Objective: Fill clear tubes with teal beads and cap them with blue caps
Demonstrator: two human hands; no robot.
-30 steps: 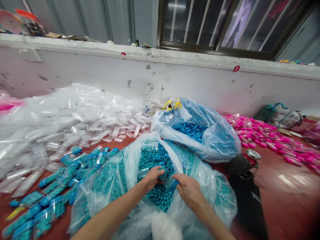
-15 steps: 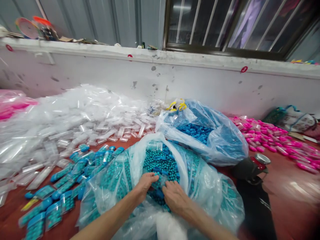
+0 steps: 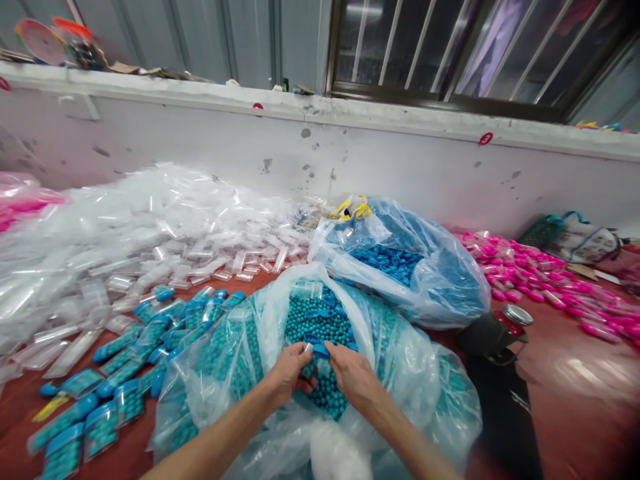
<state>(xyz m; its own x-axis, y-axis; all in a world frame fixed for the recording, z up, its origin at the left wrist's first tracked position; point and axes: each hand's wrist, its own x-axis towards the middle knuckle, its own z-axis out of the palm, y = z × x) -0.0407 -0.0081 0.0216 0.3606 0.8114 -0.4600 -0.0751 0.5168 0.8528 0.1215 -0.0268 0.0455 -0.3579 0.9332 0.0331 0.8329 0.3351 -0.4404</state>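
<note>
Over the mouth of a clear plastic bag [image 3: 400, 373] full of teal beads [image 3: 315, 323], my two hands work close together. My left hand [image 3: 293, 373] is closed on a small clear container [image 3: 310, 367] with teal beads inside, mostly hidden by the fingers. My right hand [image 3: 353, 377] pinches a blue cap [image 3: 320, 349] at the container's top; whether the cap is seated cannot be made out. More blue caps lie on the beads. Left of the bag, several filled, blue-capped containers [image 3: 130, 400] are spread on the red surface [image 3: 135, 460].
Behind stands an open bag [image 3: 440, 280] of blue caps. A large heap of clear empty containers [image 3: 150, 227] fills the back left. Pink pieces [image 3: 545, 280] are piled at the right. A silver-lidded red jar [image 3: 515, 319] stands beside the bags, near a white wall [image 3: 390, 167].
My right hand has risen from low among the beads and now has a blue cap at the container's top. My left hand has turned slightly, and the view has shifted a little.
</note>
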